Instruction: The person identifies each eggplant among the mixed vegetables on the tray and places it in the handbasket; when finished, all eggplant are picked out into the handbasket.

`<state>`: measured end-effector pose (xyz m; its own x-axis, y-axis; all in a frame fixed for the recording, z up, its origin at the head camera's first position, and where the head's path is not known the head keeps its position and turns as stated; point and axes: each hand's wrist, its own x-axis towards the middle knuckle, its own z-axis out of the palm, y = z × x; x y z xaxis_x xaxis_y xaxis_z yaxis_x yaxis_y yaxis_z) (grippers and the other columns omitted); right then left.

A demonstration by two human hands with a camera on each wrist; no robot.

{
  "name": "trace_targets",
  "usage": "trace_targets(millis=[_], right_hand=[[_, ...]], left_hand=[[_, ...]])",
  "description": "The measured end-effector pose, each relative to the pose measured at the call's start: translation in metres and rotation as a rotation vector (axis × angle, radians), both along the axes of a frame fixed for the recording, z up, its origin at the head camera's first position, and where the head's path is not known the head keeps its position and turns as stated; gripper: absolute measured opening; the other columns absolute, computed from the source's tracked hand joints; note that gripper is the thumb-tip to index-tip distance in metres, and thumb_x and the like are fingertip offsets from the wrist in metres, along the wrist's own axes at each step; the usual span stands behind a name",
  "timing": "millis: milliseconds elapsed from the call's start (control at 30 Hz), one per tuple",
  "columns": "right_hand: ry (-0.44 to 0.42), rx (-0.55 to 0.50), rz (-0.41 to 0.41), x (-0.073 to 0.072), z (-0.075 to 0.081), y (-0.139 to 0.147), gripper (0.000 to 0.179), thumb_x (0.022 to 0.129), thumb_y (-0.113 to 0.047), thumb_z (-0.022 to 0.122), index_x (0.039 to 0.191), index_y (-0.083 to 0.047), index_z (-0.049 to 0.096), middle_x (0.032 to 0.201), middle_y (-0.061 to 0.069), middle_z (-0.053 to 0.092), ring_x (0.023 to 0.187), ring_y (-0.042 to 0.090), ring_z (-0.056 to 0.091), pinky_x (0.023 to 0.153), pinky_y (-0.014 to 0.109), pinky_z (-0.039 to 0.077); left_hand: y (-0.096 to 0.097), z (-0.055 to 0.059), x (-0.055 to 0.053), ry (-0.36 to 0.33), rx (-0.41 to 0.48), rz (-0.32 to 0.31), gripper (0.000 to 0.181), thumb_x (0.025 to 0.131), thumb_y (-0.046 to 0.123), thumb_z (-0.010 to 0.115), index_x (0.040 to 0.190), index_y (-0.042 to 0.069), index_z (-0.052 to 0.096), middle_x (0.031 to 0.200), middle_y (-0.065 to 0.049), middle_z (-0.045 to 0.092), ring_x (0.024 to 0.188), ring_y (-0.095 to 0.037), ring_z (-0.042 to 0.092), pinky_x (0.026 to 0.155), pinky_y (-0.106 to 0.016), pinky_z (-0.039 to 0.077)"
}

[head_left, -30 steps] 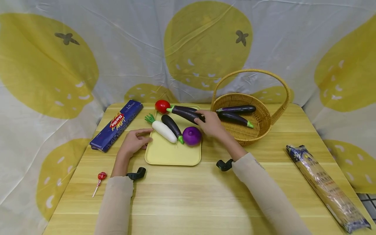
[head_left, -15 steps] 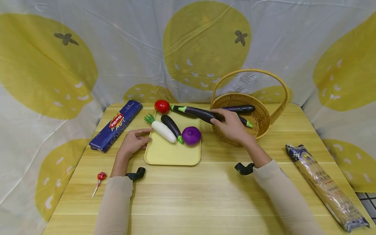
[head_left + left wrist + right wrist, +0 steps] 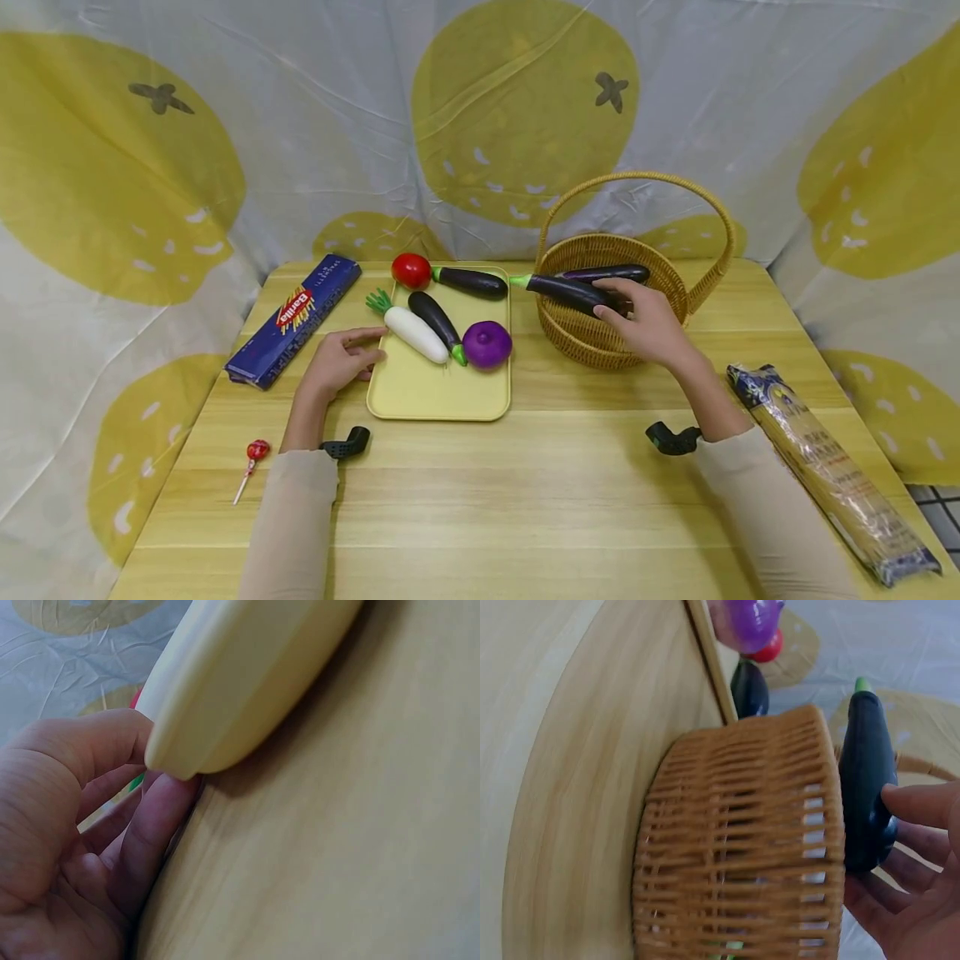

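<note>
My right hand (image 3: 648, 321) grips a dark eggplant (image 3: 566, 292) by its thick end, over the wicker basket (image 3: 592, 354). Its green stem points left; in the right wrist view the eggplant (image 3: 866, 776) shows above the basket wall (image 3: 742, 825). Another eggplant (image 3: 618, 272) lies inside. My left hand (image 3: 341, 362) pinches the left rim of the yellow tray (image 3: 438, 404); the left wrist view shows the tray edge (image 3: 225, 697) between thumb and fingers. On the tray are a white radish (image 3: 417, 335), two eggplants (image 3: 472, 282) and a purple onion-shaped vegetable (image 3: 487, 344). A tomato (image 3: 411, 271) sits at its back left corner.
A blue spaghetti box (image 3: 294, 321) lies left of the tray, with a red lollipop (image 3: 255, 454) nearer the front. At right lies a long clear pack of noodles (image 3: 832, 475). The basket's tall handle (image 3: 637, 177) arches over it. A patterned cloth (image 3: 322, 125) hangs behind the table.
My right hand has carried the eggplant rightward from above the tray to over the basket, uncovering another eggplant at the tray's back. My left hand has stayed at the tray rim.
</note>
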<state>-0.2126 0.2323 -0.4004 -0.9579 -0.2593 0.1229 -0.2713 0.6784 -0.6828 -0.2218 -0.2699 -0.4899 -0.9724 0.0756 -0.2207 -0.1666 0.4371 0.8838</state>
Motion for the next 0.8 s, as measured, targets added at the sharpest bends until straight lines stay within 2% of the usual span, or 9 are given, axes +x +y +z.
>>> trace_targets(millis=[100,333,500,633,800], right_hand=[[0.018,0.013,-0.011,-0.001,-0.004,0.010,0.046,0.105,-0.025,0.063,0.147,-0.009,0.056,0.144,0.023,0.058,0.122,0.045,0.062,0.098,0.059,0.054],[0.020,0.066,-0.052,-0.004,-0.011,0.030,0.045,0.103,-0.017,0.063,0.145,-0.002,0.055,0.143,0.027,0.057,0.124,0.049,0.058,0.098,0.064,0.050],[-0.037,0.125,-0.063,-0.007,-0.015,0.036,0.046,0.103,-0.016,0.063,0.144,0.000,0.055,0.143,0.029,0.056,0.125,0.051,0.056,0.100,0.065,0.048],[-0.079,0.166,-0.038,-0.010,-0.016,0.036,0.046,0.102,-0.016,0.064,0.144,0.002,0.055,0.144,0.029,0.055,0.124,0.050,0.056,0.100,0.064,0.048],[-0.106,0.196,-0.017,-0.017,-0.017,0.034,0.045,0.103,-0.015,0.062,0.144,0.002,0.054,0.147,0.029,0.053,0.133,0.050,0.050,0.107,0.066,0.043]], left_hand=[[0.000,0.000,0.001,0.000,0.000,-0.004,0.047,0.093,0.020,0.078,0.139,0.018,0.067,0.120,-0.016,0.074,0.072,-0.012,0.066,0.067,-0.031,0.063],[0.000,0.000,0.000,-0.001,0.006,-0.002,0.047,0.093,0.020,0.078,0.138,0.017,0.068,0.120,-0.018,0.073,0.068,-0.013,0.066,0.066,-0.032,0.063],[0.000,0.001,-0.001,0.001,0.019,-0.013,0.049,0.093,0.020,0.078,0.140,0.014,0.066,0.124,-0.021,0.072,0.069,-0.012,0.066,0.066,-0.030,0.063],[0.000,0.001,-0.001,0.000,0.023,-0.008,0.048,0.093,0.019,0.078,0.139,0.015,0.067,0.123,-0.020,0.072,0.067,-0.012,0.065,0.066,-0.031,0.063],[-0.001,0.000,-0.001,0.001,0.019,-0.003,0.047,0.093,0.019,0.078,0.139,0.016,0.067,0.123,-0.018,0.072,0.068,-0.013,0.066,0.066,-0.032,0.063]])
